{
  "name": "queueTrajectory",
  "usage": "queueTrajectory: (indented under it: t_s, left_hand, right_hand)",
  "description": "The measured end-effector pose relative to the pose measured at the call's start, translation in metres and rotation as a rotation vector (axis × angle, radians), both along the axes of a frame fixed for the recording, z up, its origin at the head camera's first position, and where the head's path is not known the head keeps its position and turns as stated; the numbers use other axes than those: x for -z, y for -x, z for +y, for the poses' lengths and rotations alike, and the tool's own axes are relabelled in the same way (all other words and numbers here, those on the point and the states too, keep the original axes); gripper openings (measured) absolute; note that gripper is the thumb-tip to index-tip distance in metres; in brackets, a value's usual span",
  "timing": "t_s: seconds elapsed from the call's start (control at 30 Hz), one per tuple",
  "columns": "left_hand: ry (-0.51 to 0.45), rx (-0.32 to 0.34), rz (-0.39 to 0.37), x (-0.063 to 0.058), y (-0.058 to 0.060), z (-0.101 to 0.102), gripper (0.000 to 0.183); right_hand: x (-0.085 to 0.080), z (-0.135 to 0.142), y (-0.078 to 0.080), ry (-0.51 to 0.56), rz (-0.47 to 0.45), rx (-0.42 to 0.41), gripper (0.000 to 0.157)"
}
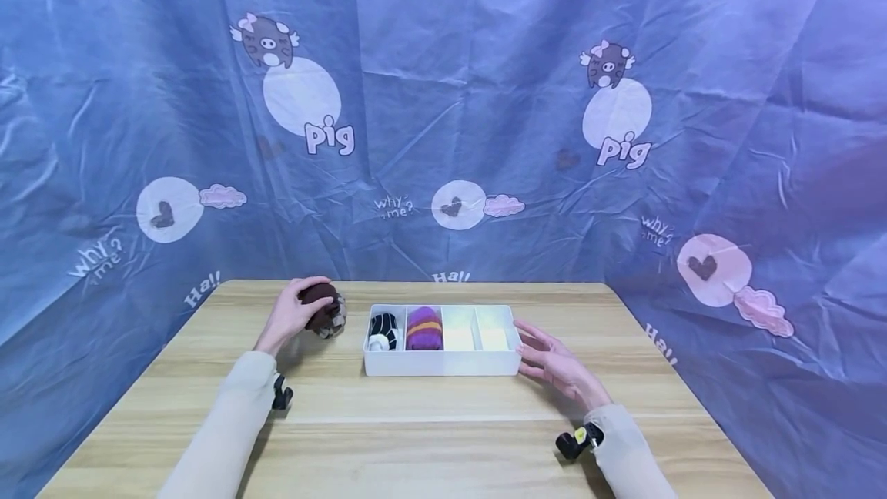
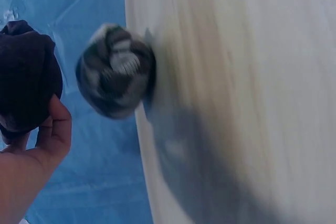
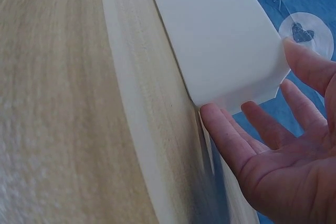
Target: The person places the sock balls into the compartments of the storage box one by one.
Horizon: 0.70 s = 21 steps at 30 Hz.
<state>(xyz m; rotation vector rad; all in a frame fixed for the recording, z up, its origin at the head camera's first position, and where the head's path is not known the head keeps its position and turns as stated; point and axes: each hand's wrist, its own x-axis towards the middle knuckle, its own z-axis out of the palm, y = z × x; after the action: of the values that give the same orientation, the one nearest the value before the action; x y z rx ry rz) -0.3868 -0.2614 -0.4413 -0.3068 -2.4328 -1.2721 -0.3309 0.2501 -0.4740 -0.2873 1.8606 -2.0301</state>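
Note:
My left hand (image 1: 291, 314) grips a dark brown rolled sock (image 1: 321, 305) between thumb and fingers, at the left of the table. Close behind it is a grey patterned rolled sock (image 2: 115, 72), apart from the held one in the left wrist view. A white divided box (image 1: 443, 364) stands mid-table. Its leftmost compartment holds a black-and-white rolled sock (image 1: 383, 331); a purple rolled sock (image 1: 424, 337) with an orange stripe lies in the one beside it. Bare white floor shows in the two right compartments. With fairly straight fingers, my right hand (image 3: 289, 156) touches the box's right end.
The wooden table (image 1: 443, 445) carries the box and socks. A blue printed cloth (image 1: 443, 114) hangs beyond its back and side edges. Dark wrist cameras are strapped at both sleeves.

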Motion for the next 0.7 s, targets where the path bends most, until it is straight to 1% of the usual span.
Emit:
queueTrajectory:
  t_s: [0.1, 0.17, 0.3, 0.43, 0.6, 0.7]
  left_hand:
    - [-0.039, 0.033, -0.011, -0.002, 0.001, 0.008, 0.037]
    - [-0.07, 0.05, -0.022, -0.002, 0.001, 0.014, 0.039]
    - [-0.096, 0.067, -0.045, 0.0, 0.001, 0.025, 0.044]
    - [-0.13, 0.09, -0.063, 0.004, -0.001, 0.037, 0.043]
    - [-0.212, 0.125, -0.049, 0.005, -0.003, 0.057, 0.04]
    - [-0.211, 0.134, -0.039, 0.005, -0.006, 0.069, 0.041]
  right_hand:
    - [0.0, 0.0, 0.0, -0.004, 0.001, 0.003, 0.073]
    - [0.001, 0.0, 0.0, -0.003, -0.003, 0.011, 0.073]
    - [0.0, 0.0, 0.0, -0.007, -0.002, 0.013, 0.073]
    - [0.0, 0.0, -0.001, -0.013, 0.005, 0.004, 0.073]
    - [0.0, 0.0, -0.002, -0.015, 0.009, 0.011, 0.072]
    - [0.001, 0.0, -0.002, -0.018, 0.015, 0.005, 0.072]
